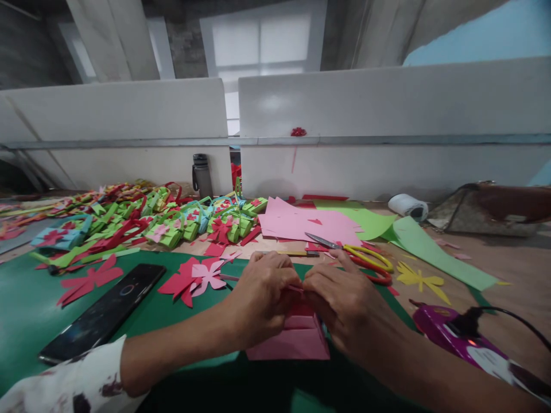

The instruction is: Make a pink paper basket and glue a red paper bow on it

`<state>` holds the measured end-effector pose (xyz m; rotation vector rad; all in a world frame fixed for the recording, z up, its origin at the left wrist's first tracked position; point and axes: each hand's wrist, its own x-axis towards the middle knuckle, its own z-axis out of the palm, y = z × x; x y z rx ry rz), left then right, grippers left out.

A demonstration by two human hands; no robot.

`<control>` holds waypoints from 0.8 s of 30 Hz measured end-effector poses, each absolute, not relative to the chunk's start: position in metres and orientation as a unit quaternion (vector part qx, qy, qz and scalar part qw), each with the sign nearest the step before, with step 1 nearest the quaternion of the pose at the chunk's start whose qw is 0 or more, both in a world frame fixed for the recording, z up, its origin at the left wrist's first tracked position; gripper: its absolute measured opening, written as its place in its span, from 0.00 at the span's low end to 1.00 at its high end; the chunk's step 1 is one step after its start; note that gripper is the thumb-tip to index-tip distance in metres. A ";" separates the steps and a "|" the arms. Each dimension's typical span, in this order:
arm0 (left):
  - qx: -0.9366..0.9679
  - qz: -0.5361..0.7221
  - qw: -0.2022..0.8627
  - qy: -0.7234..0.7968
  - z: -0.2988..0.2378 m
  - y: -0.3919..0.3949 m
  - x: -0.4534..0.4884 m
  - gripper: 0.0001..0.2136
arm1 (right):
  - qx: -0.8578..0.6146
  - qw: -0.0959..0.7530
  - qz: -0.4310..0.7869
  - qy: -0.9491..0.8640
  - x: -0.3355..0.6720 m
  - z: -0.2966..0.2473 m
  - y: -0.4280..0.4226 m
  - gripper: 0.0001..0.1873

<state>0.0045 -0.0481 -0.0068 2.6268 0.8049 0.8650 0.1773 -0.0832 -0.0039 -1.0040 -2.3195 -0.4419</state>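
A small folded pink paper box point(289, 345) stands on the green mat point(181, 350) in front of me. Over its far side my left hand point(263, 295) is closed, thumb and fingers pinching pink paper at the rim. Close against it, my right hand point(350, 304) also pinches the paper, with its fingers curled along the box's right side. My fingers cover most of the upper part of the box. Left of my left hand lie a light pink paper flower point(209, 275) and a red paper flower point(183, 282).
Scissors point(370, 259) with yellow and red handles lie beyond my right hand, near pink paper sheets point(307, 221). A phone point(103, 312) rests at left, a purple power strip point(456, 338) at right. Several small paper baskets point(170, 232) crowd the back left, beside a bottle point(202, 176).
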 end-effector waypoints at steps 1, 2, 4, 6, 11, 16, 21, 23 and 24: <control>0.905 0.296 0.124 0.279 -0.006 -0.048 0.004 0.07 | -0.378 0.284 -0.168 -0.865 0.177 -0.004 -0.083 0.14; 0.906 0.294 0.117 0.281 -0.006 -0.047 0.005 0.07 | -0.379 0.284 -0.171 -0.864 0.177 -0.004 -0.083 0.15; 0.906 0.295 0.099 0.288 -0.007 -0.046 0.006 0.06 | -0.380 0.281 -0.175 -0.864 0.178 -0.006 -0.082 0.15; 0.907 0.288 0.079 0.298 -0.008 -0.045 0.007 0.07 | -0.376 0.274 -0.176 -0.868 0.179 -0.008 -0.079 0.15; 0.906 0.323 0.010 0.273 0.001 -0.047 0.003 0.09 | -0.382 0.288 -0.126 -0.869 0.187 -0.006 -0.071 0.13; 0.767 0.569 0.007 0.296 0.021 -0.040 -0.023 0.13 | -0.500 0.378 0.002 -0.779 0.200 0.004 -0.060 0.10; 0.560 0.667 0.301 0.388 0.012 -0.022 -0.041 0.10 | -0.544 0.457 0.132 -0.692 0.206 0.002 -0.055 0.15; 0.508 0.620 0.464 0.378 0.004 -0.016 -0.039 0.13 | -0.543 0.485 0.188 -0.659 0.207 -0.003 -0.055 0.14; 0.473 0.586 0.547 0.365 0.000 -0.015 -0.037 0.14 | -0.540 0.497 0.228 -0.640 0.207 -0.006 -0.055 0.14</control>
